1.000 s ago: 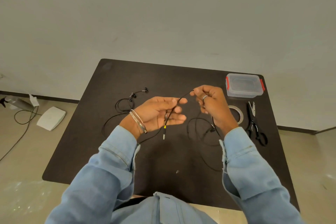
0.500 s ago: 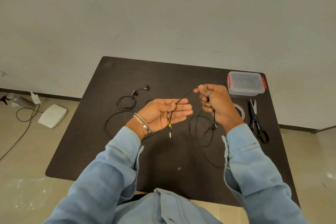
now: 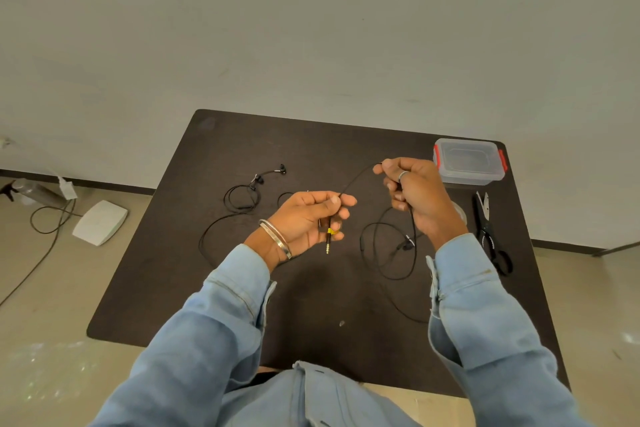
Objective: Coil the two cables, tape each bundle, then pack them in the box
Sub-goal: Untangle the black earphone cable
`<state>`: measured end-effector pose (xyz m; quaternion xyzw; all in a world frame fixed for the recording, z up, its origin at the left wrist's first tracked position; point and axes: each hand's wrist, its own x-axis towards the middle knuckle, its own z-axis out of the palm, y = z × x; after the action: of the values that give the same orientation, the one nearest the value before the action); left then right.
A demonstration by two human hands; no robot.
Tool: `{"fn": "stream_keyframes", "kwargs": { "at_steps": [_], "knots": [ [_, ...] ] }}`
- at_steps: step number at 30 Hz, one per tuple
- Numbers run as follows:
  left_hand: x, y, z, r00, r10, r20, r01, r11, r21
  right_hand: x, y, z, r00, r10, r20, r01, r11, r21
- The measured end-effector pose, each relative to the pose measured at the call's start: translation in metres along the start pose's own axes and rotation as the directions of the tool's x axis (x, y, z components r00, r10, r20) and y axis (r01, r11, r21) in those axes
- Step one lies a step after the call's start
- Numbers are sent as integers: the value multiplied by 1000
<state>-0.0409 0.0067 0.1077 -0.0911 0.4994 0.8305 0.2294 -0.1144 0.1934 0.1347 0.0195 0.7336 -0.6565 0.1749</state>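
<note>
A thin black earphone cable stretches between my two hands above the dark table. My left hand pinches it near its plug end, and the yellow-marked jack hangs below the fingers. My right hand is closed on the cable further along; the rest loops down onto the table. A second black earphone cable lies loose at the table's left. The clear box with red latches, lid on, stands at the back right. A tape roll is mostly hidden behind my right hand.
Black scissors lie near the right edge, below the box. On the floor at the left are a white flat device, a cord and a spray bottle. A pale wall stands behind the table.
My left hand's fingers have closed from flat open onto the cable near the jack. My right hand has risen slightly, drawing the cable tauter between the hands.
</note>
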Motion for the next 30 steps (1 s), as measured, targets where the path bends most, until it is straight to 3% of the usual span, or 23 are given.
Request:
{"fn": "stream_keyframes", "kwargs": {
  "at_steps": [6,12,18,25,30],
  "knots": [
    [-2,1,1,1000,-28,-1,28,996,-84,-4,3,4,999,7,53,-5,999,-34],
    [-7,7,3,998,67,9,-65,987,-145,0,20,8,997,6,76,5,990,-143],
    [-7,12,0,979,201,-32,-202,940,-274,-16,44,28,942,-26,334,117,959,-256],
    [-4,6,-17,968,235,-91,-243,965,-97,-34,40,37,842,16,540,317,794,-518],
    [2,-5,-19,970,217,-112,-190,958,214,-37,19,32,775,91,625,423,660,-621]
  ]
}}
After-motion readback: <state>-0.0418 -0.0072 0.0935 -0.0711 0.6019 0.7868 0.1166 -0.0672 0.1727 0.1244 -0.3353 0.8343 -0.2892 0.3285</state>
